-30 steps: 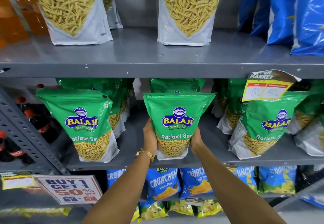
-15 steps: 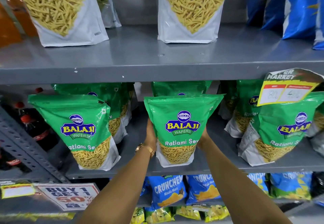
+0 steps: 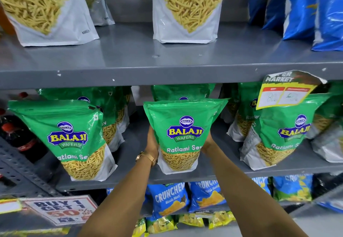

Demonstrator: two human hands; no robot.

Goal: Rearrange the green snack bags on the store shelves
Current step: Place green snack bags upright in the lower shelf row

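The green bag [image 3: 182, 134] reads "BALAJI WAFERS Ratlami Sev". Left hand [image 3: 152, 144] at its 9 o'clock, right hand [image 3: 207, 142] at 3, both clamped on it.

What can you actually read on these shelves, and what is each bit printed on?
"BALAJI WAFERS", "Ratlami Sev": held green bag.
"CRUNCHEX Masala Masti": blue bag below.
"BUY 1 GET 1 50%": offer sign.
"MARKET": price tag; its handwritten prices are unreadable.
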